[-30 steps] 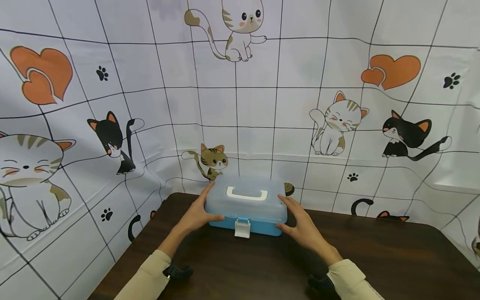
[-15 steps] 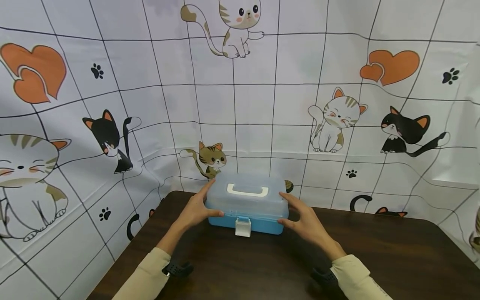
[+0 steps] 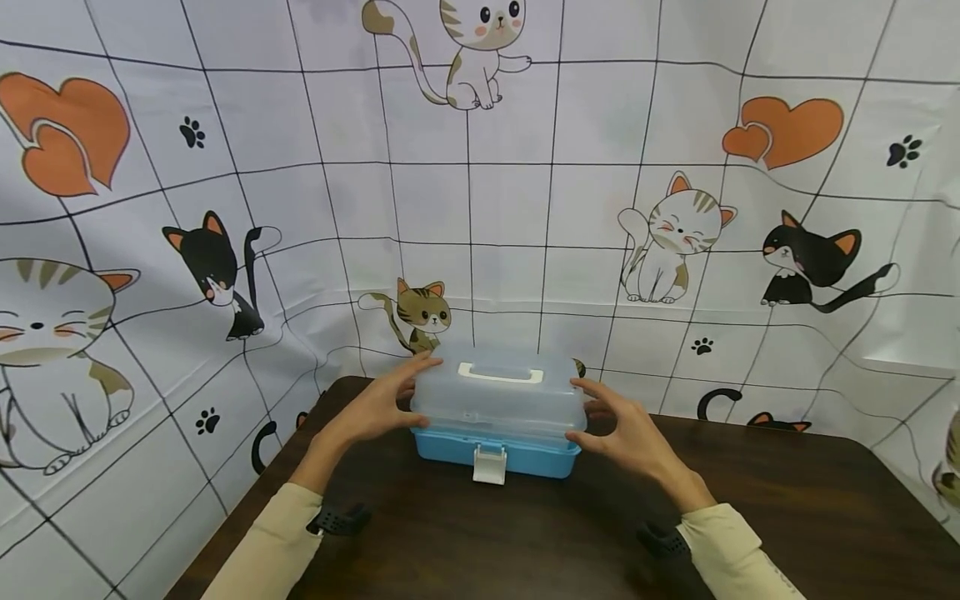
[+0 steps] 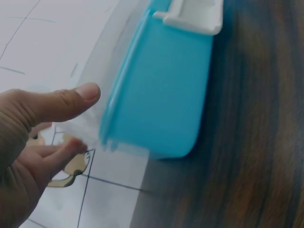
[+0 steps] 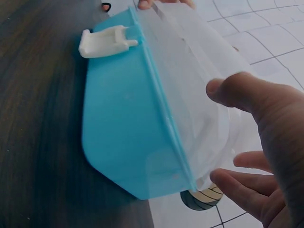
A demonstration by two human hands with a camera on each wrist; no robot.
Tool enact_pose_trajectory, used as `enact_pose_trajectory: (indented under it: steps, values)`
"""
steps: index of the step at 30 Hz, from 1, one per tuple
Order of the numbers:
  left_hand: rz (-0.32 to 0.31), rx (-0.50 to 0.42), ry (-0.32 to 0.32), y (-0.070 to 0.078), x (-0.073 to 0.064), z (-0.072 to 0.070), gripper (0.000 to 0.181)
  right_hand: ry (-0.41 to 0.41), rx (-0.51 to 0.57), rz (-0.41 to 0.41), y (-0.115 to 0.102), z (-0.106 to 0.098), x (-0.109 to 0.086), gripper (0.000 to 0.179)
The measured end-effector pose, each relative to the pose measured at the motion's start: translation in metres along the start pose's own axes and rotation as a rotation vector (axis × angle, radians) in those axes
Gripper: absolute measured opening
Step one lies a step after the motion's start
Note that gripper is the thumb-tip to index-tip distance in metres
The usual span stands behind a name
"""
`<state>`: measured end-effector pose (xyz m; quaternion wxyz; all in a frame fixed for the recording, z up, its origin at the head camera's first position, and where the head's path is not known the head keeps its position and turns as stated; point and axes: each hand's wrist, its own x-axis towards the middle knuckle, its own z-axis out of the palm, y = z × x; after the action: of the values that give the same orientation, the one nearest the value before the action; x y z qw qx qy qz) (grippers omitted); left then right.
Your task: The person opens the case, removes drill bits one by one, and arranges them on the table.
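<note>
A plastic storage box stands on the dark wooden table. It has a light blue base [image 3: 450, 446], a clear, cloudy lid [image 3: 495, 404] and a white carrying handle [image 3: 501, 377]. Its white front latch [image 3: 490, 465] hangs down, unfastened. My left hand [image 3: 378, 400] grips the lid's left end, thumb in front and fingers behind. At the right end my right hand [image 3: 630, 433] holds the lid the same way. In the right wrist view the thumb [image 5: 237, 90] lies over the clear lid, above the blue rim. The lid's front edge sits slightly raised over the base.
The brown wooden table [image 3: 465, 550] extends in front of the box and to its right. Behind and to the left hangs a white gridded sheet [image 3: 510, 208] printed with cats and hearts. Dark bands [image 3: 339, 521] circle both wrists.
The lid's front edge has risen and tilted back a little, so more of the blue base shows. Both hands have moved with it, and the box has shifted slightly toward me.
</note>
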<state>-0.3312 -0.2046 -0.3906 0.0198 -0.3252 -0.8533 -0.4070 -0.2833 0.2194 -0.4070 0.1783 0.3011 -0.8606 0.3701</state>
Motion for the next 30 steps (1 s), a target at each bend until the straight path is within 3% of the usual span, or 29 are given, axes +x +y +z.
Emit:
enact_pose_trajectory:
  steps: [9, 17, 25, 30]
  values:
    - [0.054, -0.072, -0.064, 0.000, -0.004, -0.016, 0.097, -0.037, -0.030, 0.019, -0.006, -0.016, 0.000, 0.079]
    - [0.125, 0.034, -0.025, 0.004, -0.004, -0.023, 0.089, -0.059, -0.035, -0.037, -0.008, -0.024, 0.004, 0.080]
    - [0.129, -0.213, -0.049, 0.002, -0.006, -0.020, 0.086, -0.142, 0.090, -0.057, 0.009, -0.031, 0.002, 0.083]
    - [0.122, -0.248, -0.042, 0.003, -0.006, -0.018, 0.083, -0.155, 0.137, -0.023, 0.010, -0.038, 0.000, 0.079]
